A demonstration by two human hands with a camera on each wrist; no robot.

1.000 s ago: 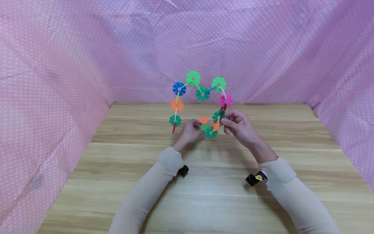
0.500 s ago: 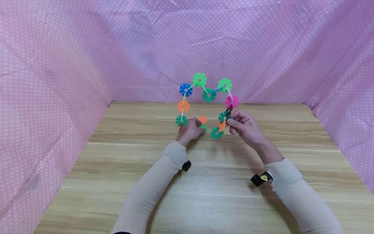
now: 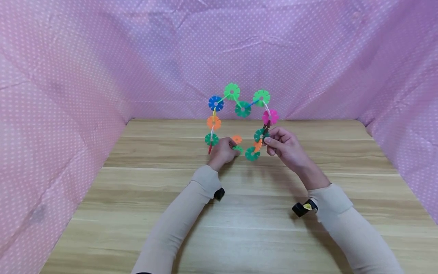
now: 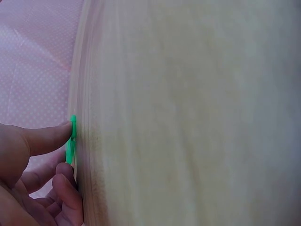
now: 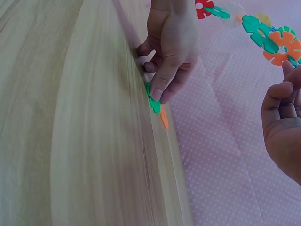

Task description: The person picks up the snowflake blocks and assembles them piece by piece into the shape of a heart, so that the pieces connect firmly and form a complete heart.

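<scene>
In the head view my right hand (image 3: 285, 148) pinches a dark green snowflake disc (image 3: 260, 135) in a chain of slotted plastic discs, held up above the table in an open-ended curve. A blue disc (image 3: 216, 103), a bright green disc (image 3: 232, 91) and a pink disc (image 3: 270, 117) are among its links. A dark green disc (image 3: 252, 153) hangs at the chain's lower right end, and a red disc (image 3: 210, 148) ends the left side. Low over the tabletop, my left hand (image 3: 223, 153) pinches a green disc (image 4: 71, 148) between thumb and fingers. An orange disc (image 5: 164, 117) lies just beyond it.
The wooden table (image 3: 260, 236) reaches back to a pink dotted cloth (image 3: 239, 45) that hangs behind and at both sides. The chain's left end hangs close to my left hand. Black wrist cameras (image 3: 300, 209) sit under both sleeves.
My right hand and the chain have shifted right, and a gap now shows between the chain's lower right end and the green disc. My left hand keeps its pinch, with little movement.
</scene>
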